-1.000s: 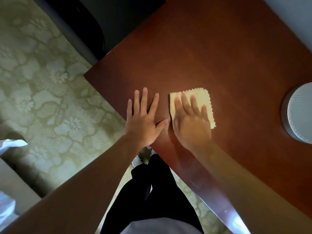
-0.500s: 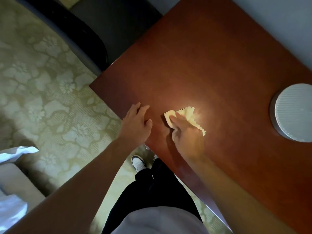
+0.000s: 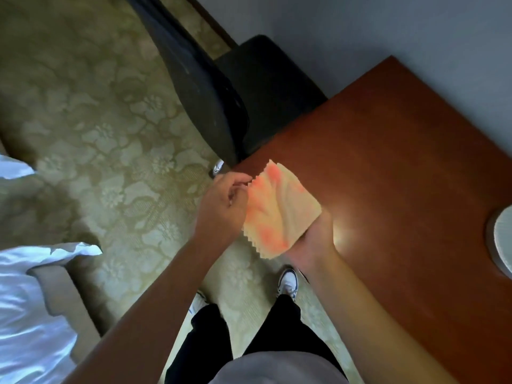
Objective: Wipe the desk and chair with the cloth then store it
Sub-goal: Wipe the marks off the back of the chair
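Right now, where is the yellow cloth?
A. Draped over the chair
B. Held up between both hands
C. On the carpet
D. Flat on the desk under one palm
B: the cloth is lifted off the desk, draped over the right hand while the left hand pinches its edge.

A patterned green carpet (image 3: 91,139) covers the floor. A round white ribbed object (image 3: 502,239) sits at the right edge of the frame, cut off by it. White bedding (image 3: 30,322) lies at the lower left over a beige base (image 3: 69,303), and a grey wall (image 3: 388,29) fills the upper right.
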Demonstrator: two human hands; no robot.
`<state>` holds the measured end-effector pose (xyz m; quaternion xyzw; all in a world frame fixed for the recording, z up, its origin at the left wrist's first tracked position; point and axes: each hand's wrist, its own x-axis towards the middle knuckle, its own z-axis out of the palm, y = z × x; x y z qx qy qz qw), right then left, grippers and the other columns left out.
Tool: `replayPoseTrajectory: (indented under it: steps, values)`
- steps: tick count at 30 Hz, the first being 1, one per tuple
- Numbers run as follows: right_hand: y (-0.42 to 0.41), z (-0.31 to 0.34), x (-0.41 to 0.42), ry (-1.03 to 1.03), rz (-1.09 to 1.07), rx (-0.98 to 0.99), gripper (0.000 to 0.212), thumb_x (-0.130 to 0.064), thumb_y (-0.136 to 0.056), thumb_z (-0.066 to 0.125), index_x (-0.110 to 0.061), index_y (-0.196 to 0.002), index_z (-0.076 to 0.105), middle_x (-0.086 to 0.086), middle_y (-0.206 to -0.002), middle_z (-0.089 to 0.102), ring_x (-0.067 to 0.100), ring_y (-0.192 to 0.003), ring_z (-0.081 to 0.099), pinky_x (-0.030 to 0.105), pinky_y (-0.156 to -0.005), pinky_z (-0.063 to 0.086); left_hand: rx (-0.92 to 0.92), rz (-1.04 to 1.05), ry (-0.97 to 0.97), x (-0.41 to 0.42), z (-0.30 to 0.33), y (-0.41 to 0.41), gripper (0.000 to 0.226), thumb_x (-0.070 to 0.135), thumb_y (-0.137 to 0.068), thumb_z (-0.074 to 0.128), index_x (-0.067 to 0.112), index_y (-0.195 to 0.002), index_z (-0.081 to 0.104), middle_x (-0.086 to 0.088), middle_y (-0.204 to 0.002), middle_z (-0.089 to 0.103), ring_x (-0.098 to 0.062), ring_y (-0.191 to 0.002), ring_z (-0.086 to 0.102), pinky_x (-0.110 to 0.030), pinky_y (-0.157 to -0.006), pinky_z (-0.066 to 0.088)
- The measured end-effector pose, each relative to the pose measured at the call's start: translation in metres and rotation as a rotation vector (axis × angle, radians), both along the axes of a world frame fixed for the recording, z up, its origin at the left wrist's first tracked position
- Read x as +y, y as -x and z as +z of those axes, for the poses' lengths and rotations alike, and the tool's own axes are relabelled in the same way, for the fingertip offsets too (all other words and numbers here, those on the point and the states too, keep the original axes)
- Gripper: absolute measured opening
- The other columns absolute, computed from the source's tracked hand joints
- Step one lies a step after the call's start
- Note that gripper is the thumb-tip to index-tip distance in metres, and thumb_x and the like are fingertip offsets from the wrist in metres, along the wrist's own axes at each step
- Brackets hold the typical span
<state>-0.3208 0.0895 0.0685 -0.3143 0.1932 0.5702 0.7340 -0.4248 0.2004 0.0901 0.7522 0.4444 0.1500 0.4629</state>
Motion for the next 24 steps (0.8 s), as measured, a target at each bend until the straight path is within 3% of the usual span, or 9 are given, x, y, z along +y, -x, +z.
replayPoseTrajectory:
  steps: [3, 8, 11, 13, 17, 21, 24]
  values:
    - [0.036, 0.012, 0.04, 0.03, 0.01, 0.0, 0.052, -0.03, -0.096, 0.047, -0.008, -0.143, 0.05, 0.018, -0.146, 0.048, 0.04, -0.135, 0.044, 0.052, -0.115, 0.03, -0.061, 0.092, 0.103, 0.037, 0.005, 0.049, 0.018, 0.018, -0.1, 0.054, 0.028, -0.104, 0.068, 0.013, -0.101, 0.07, -0.001, -0.091, 0.065, -0.011, -0.076, 0.046]
    - [0.103, 0.037, 0.11, -0.052, -0.053, -0.049, 0.047, -0.027, -0.083, 0.058, -0.009, -0.126, 0.067, 0.014, -0.124, 0.067, 0.038, -0.105, 0.067, 0.051, -0.088, 0.055, -0.098, 0.135, 0.109, 0.114, 0.02, 0.149, 0.019, 0.025, -0.102, 0.052, 0.03, -0.103, 0.07, 0.02, -0.099, 0.07, 0.011, -0.091, 0.06, -0.001, -0.07, 0.041]
    - [0.137, 0.053, 0.15, -0.053, -0.069, -0.11, 0.064, -0.022, -0.06, 0.076, -0.01, -0.123, 0.069, 0.015, -0.131, 0.064, 0.04, -0.11, 0.066, 0.056, -0.091, 0.053, -0.092, 0.132, 0.102, 0.163, 0.032, 0.193, 0.018, 0.026, -0.102, 0.051, 0.03, -0.104, 0.069, 0.024, -0.097, 0.068, 0.015, -0.092, 0.058, 0.001, -0.068, 0.039]
    - [0.156, 0.066, 0.175, -0.082, -0.067, -0.123, 0.057, -0.022, -0.057, 0.077, -0.009, -0.113, 0.075, 0.014, -0.128, 0.066, 0.039, -0.107, 0.067, 0.055, -0.089, 0.054, -0.098, 0.117, 0.086, 0.197, 0.044, 0.213, 0.019, 0.025, -0.102, 0.051, 0.03, -0.105, 0.068, 0.022, -0.1, 0.069, 0.017, -0.091, 0.057, 0.002, -0.067, 0.038]
    - [0.167, 0.077, 0.218, -0.075, -0.152, -0.11, 0.053, -0.022, -0.059, 0.072, -0.009, -0.111, 0.075, 0.013, -0.126, 0.067, 0.037, -0.108, 0.067, 0.053, -0.091, 0.054, -0.122, 0.074, 0.036, 0.256, 0.06, 0.217, 0.019, 0.025, -0.102, 0.051, 0.027, -0.106, 0.069, 0.022, -0.098, 0.067, 0.021, -0.086, 0.056, 0.002, -0.068, 0.039]
    - [0.163, 0.063, 0.27, -0.04, -0.216, -0.115, 0.039, -0.025, -0.089, 0.054, -0.01, -0.119, 0.072, 0.012, -0.132, 0.063, 0.036, -0.118, 0.062, 0.05, -0.103, 0.044, -0.099, -0.017, 0.005, 0.317, 0.059, 0.199, 0.019, 0.029, -0.102, 0.051, 0.031, -0.107, 0.068, 0.021, -0.1, 0.068, 0.006, -0.092, 0.061, -0.015, -0.077, 0.049]
    - [0.153, 0.048, 0.316, -0.044, -0.293, -0.065, 0.06, -0.023, -0.07, 0.067, -0.012, -0.129, 0.066, 0.01, -0.134, 0.062, 0.034, -0.12, 0.061, 0.049, -0.102, 0.045, -0.072, -0.087, -0.007, 0.372, 0.048, 0.18, 0.018, 0.027, -0.101, 0.052, 0.031, -0.105, 0.069, 0.022, -0.097, 0.068, 0.009, -0.087, 0.06, -0.01, -0.074, 0.046]
